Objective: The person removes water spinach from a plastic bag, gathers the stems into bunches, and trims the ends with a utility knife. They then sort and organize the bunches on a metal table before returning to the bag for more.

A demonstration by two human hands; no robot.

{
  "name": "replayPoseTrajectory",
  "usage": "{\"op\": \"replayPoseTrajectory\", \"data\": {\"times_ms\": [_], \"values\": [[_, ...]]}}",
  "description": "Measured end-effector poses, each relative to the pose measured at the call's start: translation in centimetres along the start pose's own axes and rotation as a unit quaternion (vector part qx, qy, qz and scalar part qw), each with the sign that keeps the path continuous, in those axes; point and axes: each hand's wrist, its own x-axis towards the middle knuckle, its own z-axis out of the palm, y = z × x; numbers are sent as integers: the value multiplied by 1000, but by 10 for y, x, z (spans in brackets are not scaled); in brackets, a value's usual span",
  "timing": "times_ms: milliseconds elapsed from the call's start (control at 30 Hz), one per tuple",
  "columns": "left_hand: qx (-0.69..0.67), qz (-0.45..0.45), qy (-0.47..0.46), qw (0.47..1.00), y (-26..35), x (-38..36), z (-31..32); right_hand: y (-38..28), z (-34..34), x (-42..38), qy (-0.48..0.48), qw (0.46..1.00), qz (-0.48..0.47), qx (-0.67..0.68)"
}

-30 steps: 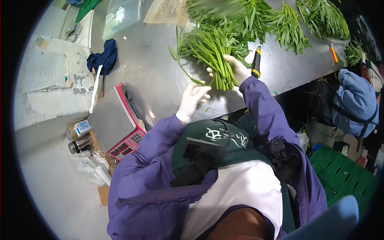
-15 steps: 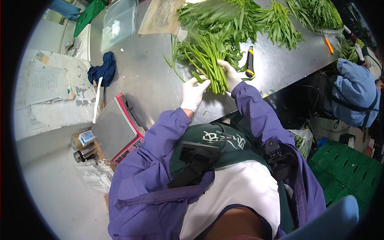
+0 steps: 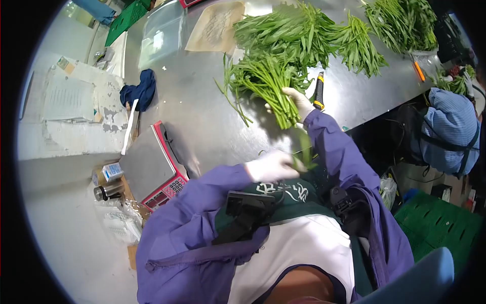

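My right hand (image 3: 299, 103), in a white glove, is wrapped round the stems of a green leafy bunch (image 3: 271, 91) above the metal table. The cut stem ends point toward me. My left hand (image 3: 273, 166), also gloved and blurred by motion, is close to my apron at the table's near edge. A loose green leaf (image 3: 305, 149) is pinched at its fingertips. Some thin loose stems (image 3: 235, 109) lie left of the bunch. Just right of my right hand is a black and yellow cutter knife (image 3: 319, 92) on the table.
More leafy greens (image 3: 288, 30) lie at the back of the metal table (image 3: 192, 109). A red and grey scale (image 3: 152, 162) stands at the left, near a dark blue cloth (image 3: 139, 91). An orange knife (image 3: 419, 72) and a person in blue (image 3: 448, 126) are at the right.
My left hand has moved from the stems down toward my apron, with a leaf at its fingers. The bunch stays in my right hand. The view has shifted slightly.
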Motion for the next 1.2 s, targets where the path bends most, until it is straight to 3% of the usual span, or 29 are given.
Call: {"op": "replayPoseTrajectory", "data": {"times_ms": [67,167,233,267,300,333,367,400,467,567,600,667,733,800,833,867,933,1033,1200], "values": [[45,-6,-144,989,25,24,16,-8,-18,5,-25,999,21,-6],[88,-5,-115,989,21,17,7,-23,-22,-6,-26,998,24,-58],[-100,-99,-88,986,0,1,-27,-25,-22,-13,-28,998,18,-54],[-206,-163,35,964,-23,-6,-39,-25,-24,-16,-28,998,10,-55],[-221,-232,222,921,-50,-10,-49,-24,-26,-17,-29,998,5,-61],[-77,-258,368,890,-79,-13,-57,-20,-28,-18,-26,998,8,-58],[-39,-286,453,843,-84,-9,-66,-17,-29,-19,-24,998,11,-54],[104,-303,513,797,-103,-3,-67,-15,-29,-18,-24,998,13,-52],[254,-353,563,702,-138,19,-74,-9,-25,-15,-32,998,7,-61],[199,-409,553,698,-146,27,-97,-1,-25,-15,-17,999,7,-40],[196,-409,555,697,-147,26,-103,-1,-26,-16,-17,999,9,-43],[154,-405,505,747,-148,21,-112,-1,-29,-15,-28,999,-14,-26],[198,-391,523,731,-169,24,-110,-3,-33,-15,-41,999,-19,-16],[54,-313,615,721,-178,28,-104,-5,-33,-16,-38,998,-48,6],[-365,-169,595,696,-182,33,-99,-5,-35,-16,-22,998,-59,5],[-366,-170,592,698,-177,36,-96,-7,-39,-15,-20,998,-61,6],[-667,-186,333,641,-156,38,-95,-8,-44,-11,-44,996,-66,47],[-634,-216,298,680,-120,62,-91,-12,-28,-14,-11,995,-78,62],[-626,-172,293,702,-128,66,-103,-20,-24,-15,1,985,-116,128]]}}
